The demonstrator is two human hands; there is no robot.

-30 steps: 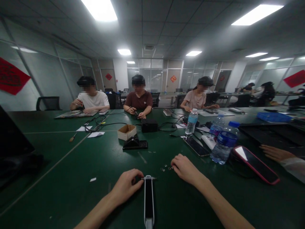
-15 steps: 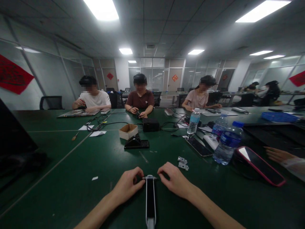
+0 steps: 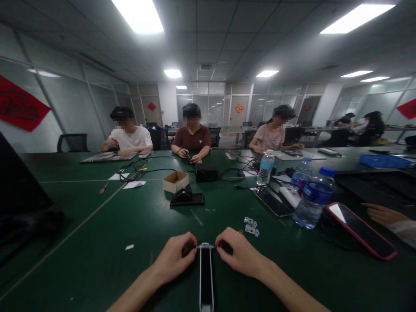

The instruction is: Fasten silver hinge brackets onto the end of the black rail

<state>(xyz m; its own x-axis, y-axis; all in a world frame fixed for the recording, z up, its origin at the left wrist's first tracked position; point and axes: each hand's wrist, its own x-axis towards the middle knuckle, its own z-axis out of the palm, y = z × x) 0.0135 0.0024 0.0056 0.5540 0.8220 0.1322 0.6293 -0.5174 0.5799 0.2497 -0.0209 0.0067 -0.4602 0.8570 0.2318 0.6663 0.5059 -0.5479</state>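
Note:
A long narrow black part with a silver frame [image 3: 206, 277] lies on the green table [image 3: 97, 242], pointing straight at me. My left hand [image 3: 175, 258] pinches the left side of its far end. At the right side of that same end, my right hand [image 3: 238, 253] is closed in a pinch; what it holds is too small to make out. Two small silver metal brackets [image 3: 251, 226] lie just beyond my right hand.
Water bottles [image 3: 310, 201], a black phone [image 3: 272, 203] and a pink-cased phone [image 3: 359, 229] sit to the right. A co-worker's hand [image 3: 385, 214] rests at far right. A cardboard box [image 3: 176, 181] and a black stand [image 3: 186, 197] are ahead. Three people sit across the table.
My right hand came back from the small parts on the table to the far end of the black part. The left hand stayed on that end. The view tilted up slightly.

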